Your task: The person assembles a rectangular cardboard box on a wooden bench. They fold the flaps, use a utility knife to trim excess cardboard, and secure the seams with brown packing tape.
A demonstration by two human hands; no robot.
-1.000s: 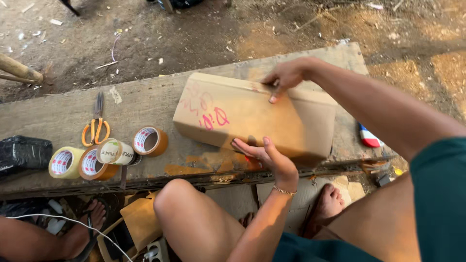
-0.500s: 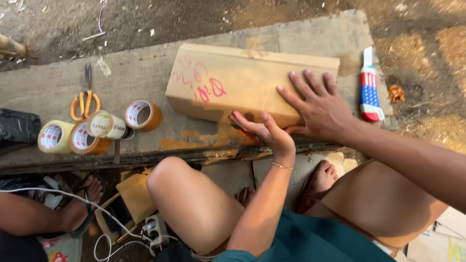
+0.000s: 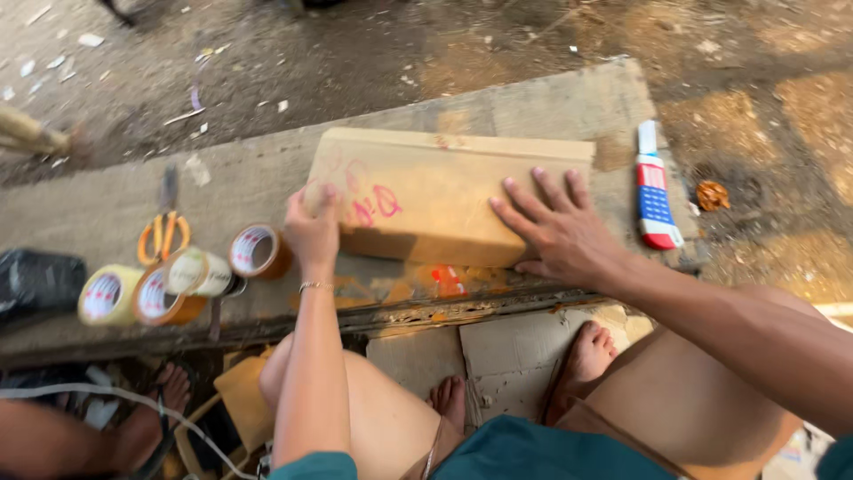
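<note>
A brown cardboard box [image 3: 435,191] with pink marks on its top lies on a worn wooden plank bench [image 3: 240,178]. My left hand [image 3: 313,233] touches the box's left near corner, fingers curled against its side. Spread flat, my right hand [image 3: 553,229] presses on the top of the box near its right front edge. Neither hand grips anything.
Several rolls of tape [image 3: 182,276] and orange-handled scissors [image 3: 163,233] lie left of the box. A black bag [image 3: 37,277] sits at the far left. A red, white and blue utility knife [image 3: 656,188] lies at the bench's right end. Another person's foot [image 3: 153,418] shows below left.
My left hand has moved from the box's front middle to its left corner. My right hand slid from the far edge to the near right of the top.
</note>
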